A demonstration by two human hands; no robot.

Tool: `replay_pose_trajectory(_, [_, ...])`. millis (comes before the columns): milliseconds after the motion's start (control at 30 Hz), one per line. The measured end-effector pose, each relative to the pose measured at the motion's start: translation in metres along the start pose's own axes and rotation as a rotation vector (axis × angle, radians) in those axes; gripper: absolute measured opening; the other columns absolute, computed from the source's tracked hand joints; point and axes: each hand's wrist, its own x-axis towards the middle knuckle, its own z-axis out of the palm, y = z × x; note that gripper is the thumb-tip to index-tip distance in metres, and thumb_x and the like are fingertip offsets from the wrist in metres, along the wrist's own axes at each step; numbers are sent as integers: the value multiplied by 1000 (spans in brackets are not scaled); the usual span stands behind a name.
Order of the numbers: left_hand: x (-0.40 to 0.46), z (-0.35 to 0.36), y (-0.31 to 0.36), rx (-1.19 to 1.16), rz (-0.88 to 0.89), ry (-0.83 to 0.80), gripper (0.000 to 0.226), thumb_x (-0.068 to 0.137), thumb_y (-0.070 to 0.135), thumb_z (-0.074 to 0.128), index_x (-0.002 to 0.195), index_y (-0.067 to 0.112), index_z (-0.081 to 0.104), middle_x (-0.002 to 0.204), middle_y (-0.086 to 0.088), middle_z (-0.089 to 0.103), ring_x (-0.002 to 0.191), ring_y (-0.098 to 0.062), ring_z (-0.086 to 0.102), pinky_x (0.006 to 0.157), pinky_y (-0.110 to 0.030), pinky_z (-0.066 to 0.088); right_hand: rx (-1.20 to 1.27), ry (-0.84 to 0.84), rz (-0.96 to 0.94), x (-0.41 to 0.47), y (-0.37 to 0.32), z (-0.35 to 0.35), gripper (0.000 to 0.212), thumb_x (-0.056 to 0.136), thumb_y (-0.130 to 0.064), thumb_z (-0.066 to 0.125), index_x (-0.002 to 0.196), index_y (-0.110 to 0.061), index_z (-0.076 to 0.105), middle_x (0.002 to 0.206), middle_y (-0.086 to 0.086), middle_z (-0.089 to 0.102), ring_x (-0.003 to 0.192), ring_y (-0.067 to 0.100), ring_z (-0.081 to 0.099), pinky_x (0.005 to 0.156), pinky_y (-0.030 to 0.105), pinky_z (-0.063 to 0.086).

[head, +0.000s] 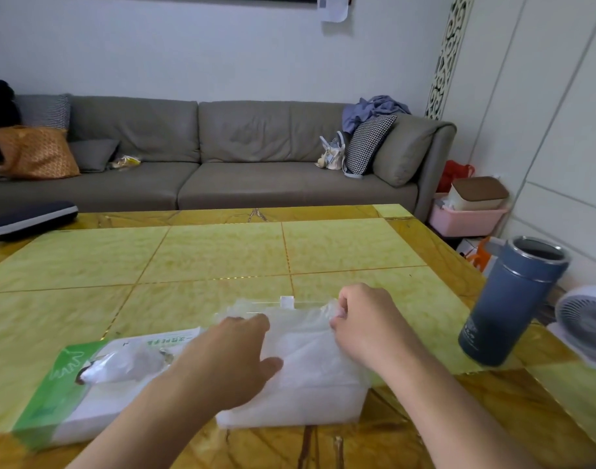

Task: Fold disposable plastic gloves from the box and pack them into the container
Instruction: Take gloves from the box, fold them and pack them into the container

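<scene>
Ahead of my hands the counter (222, 255) lies bare all the way to its far edge, so I can reach forward freely there. Just left of my left hand (229, 360) the green-and-white glove box (63, 397) blocks a low sweep that way. Beneath and between both hands sits the clear container (289, 407), heaped with gloves. Out to the right of my right hand (367, 326), a blue flask (509, 302) stands near the counter's edge, with open surface between.
</scene>
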Motion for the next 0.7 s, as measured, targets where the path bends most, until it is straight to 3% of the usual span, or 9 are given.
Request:
replay_pose_trajectory(100, [5,-4,4,17,-29,-130,64,87,72,59,133,29,50,107,12,62,104,-12,62,90,-36,54,-140,10,-35,-6,-6,-3,11,90,-8,59,83,-16,56,83,2,61,69,26,64,51,34,42])
replay_pose_trajectory(200, [10,-7,8,58,-37,-206,66,85,70,64,134,27,52,113,10,62,108,-14,61,92,-33,53,-253,-21,-19,-11,-11,-4,11,91,-8,63,85,-15,57,88,2,60,72,25,64,49,31,39])
replay_pose_trajectory(267, [12,-6,11,75,-34,-209,60,87,64,67,131,25,54,117,7,60,106,-15,62,89,-31,53,-299,-54,18,-15,-17,-6,12,92,-11,66,98,-16,57,104,5,57,75,26,62,52,30,41])
replay_pose_trajectory(367, [15,1,14,76,-34,-189,53,87,60,66,124,24,56,116,6,58,102,-17,63,84,-31,54,-319,-9,-32,-21,-31,-10,48,89,-9,72,129,-16,48,127,8,48,73,20,59,56,29,50])
replay_pose_trajectory(433, [17,5,14,88,-34,-174,49,86,57,66,121,24,56,114,6,58,101,-18,63,83,-32,54,-272,-4,-171,-29,-43,-11,42,89,-10,70,124,-19,49,124,1,47,81,19,60,68,31,56])
replay_pose_trajectory(500, [18,6,13,102,-30,-163,45,86,54,65,119,23,56,113,4,58,103,-19,63,86,-34,54,-208,-117,-254,-36,-50,-7,21,93,-19,64,113,-20,56,119,-3,53,100,22,60,86,38,56])
replay_pose_trajectory(600, [17,5,13,81,-32,-169,48,86,57,64,118,23,56,109,3,58,103,-19,63,87,-34,55,-274,-330,-224,-34,-46,4,39,96,-30,66,132,-18,61,139,1,55,124,27,58,99,41,53])
replay_pose_trajectory(700, [13,-2,8,-14,-48,-215,66,77,66,72,125,23,56,114,5,63,105,-17,64,93,-38,56,-313,-394,-187,-28,-40,9,45,89,-33,72,132,-22,64,142,-1,55,125,26,59,98,43,54])
